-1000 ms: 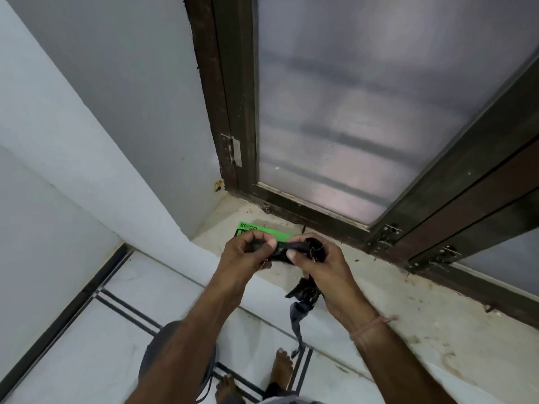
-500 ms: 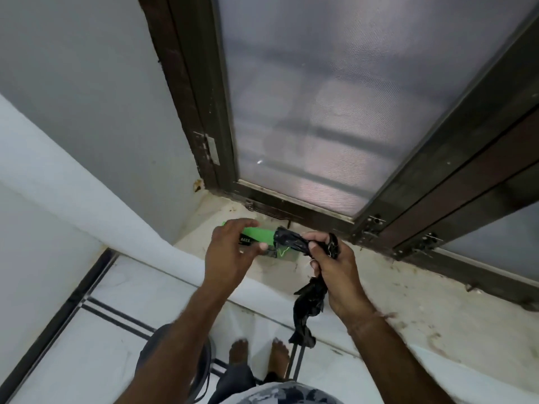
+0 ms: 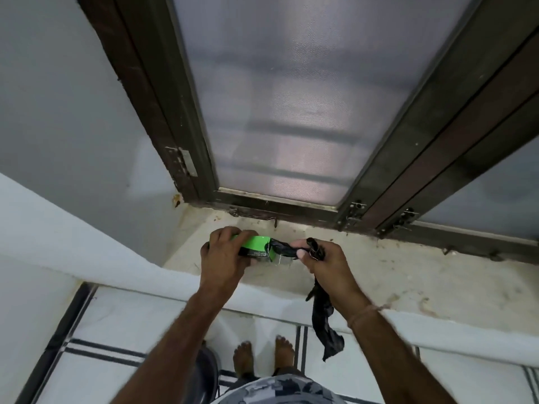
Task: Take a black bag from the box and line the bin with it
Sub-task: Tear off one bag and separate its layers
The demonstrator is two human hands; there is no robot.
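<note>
My left hand (image 3: 223, 260) grips a small green box (image 3: 256, 246) just above the window ledge (image 3: 423, 275). A black bag (image 3: 323, 316) stretches out of the box's right end into my right hand (image 3: 326, 262), which is closed around it. The bag's loose tail hangs down below my right wrist, over the ledge's front edge. A dark grey bin (image 3: 208, 371) stands on the floor below my left forearm; only part of its rim shows.
A dark-framed window with frosted mesh panes (image 3: 291, 112) rises behind the ledge. White walls close in on the left. My bare feet (image 3: 262, 357) stand on a white tiled floor with dark stripes, next to the bin.
My hands have drawn apart: the right has pulled more of the black bag out of the box, and the green box now shows clearly in my left hand.
</note>
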